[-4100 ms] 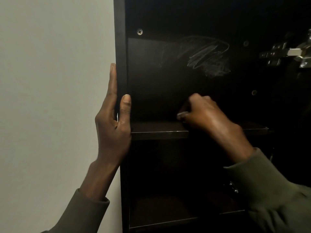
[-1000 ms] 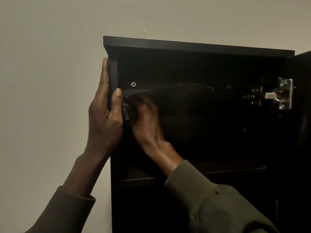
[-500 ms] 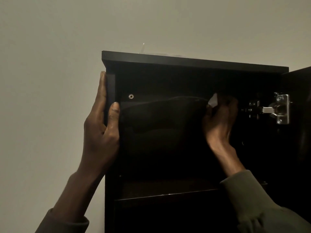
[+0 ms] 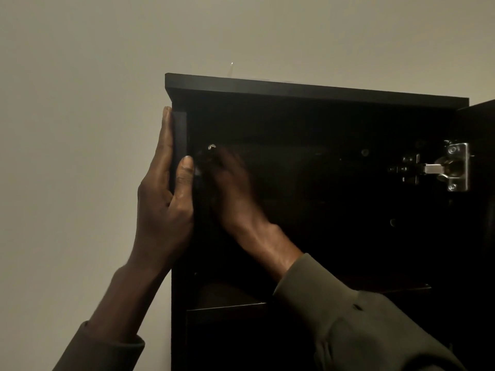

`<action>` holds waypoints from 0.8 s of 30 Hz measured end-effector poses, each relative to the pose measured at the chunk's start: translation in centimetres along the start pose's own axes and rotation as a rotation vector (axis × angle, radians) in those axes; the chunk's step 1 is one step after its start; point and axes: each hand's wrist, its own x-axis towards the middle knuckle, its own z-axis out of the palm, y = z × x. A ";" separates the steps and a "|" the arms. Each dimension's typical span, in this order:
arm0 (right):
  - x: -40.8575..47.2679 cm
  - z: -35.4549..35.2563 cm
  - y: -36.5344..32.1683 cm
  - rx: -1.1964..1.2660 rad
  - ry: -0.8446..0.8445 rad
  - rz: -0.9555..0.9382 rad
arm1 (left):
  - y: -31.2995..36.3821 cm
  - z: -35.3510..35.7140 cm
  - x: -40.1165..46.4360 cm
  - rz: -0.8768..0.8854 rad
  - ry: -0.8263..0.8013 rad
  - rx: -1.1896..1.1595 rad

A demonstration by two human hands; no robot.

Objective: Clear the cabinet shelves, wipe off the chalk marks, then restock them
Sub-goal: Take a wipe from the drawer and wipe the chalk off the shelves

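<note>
Dark cabinet (image 4: 308, 88) | left hand (image 4: 163, 199) braces side | right hand (image 4: 233, 183) inside (blurred)

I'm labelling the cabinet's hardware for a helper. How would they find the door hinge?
Start at the dark cabinet against the pale wall. Look inside its upper right corner, where the open door meets the side. The hinge is shiny silver metal, the biggest bright part in there.
</note>
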 end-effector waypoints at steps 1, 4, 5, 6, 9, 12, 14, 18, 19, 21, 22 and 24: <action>0.0 -0.6 -0.4 0.029 0.001 -0.006 | -0.1 0.1 0.1 -0.018 -0.004 -0.004; 0.0 -3.9 1.2 0.123 0.178 0.115 | -0.1 0.2 -0.1 -0.026 -0.013 -0.030; 0.0 -5.4 2.2 0.074 0.297 0.177 | 0.0 0.2 0.0 -0.023 -0.012 -0.030; -0.1 -6.7 3.5 -0.021 0.410 0.209 | 0.1 0.1 -0.1 -0.016 -0.011 -0.035; -1.4 -10.2 7.9 -0.185 0.563 0.346 | 0.0 0.2 -0.1 -0.025 -0.012 -0.045; -2.0 -10.8 10.8 -0.285 0.521 0.433 | 0.0 0.2 -0.1 -0.029 -0.008 -0.050; -1.6 -10.2 11.3 -0.292 0.463 0.566 | 0.1 0.2 -0.2 -0.033 -0.018 -0.067; -0.6 -7.9 10.2 -0.253 0.478 0.594 | 0.1 0.1 -0.1 -0.029 -0.019 -0.067; -0.5 -7.1 9.7 -0.266 0.490 0.550 | 0.1 0.1 -0.1 -0.032 -0.018 -0.066; -0.4 -5.6 8.2 -0.229 0.483 0.429 | 0.2 0.1 -0.1 -0.030 -0.022 -0.063; -0.4 -4.9 7.4 -0.187 0.463 0.347 | 0.2 0.1 -0.1 -0.028 -0.023 -0.062; 0.1 -3.4 5.8 -0.097 0.381 0.237 | 0.1 0.1 -0.1 -0.026 -0.023 -0.061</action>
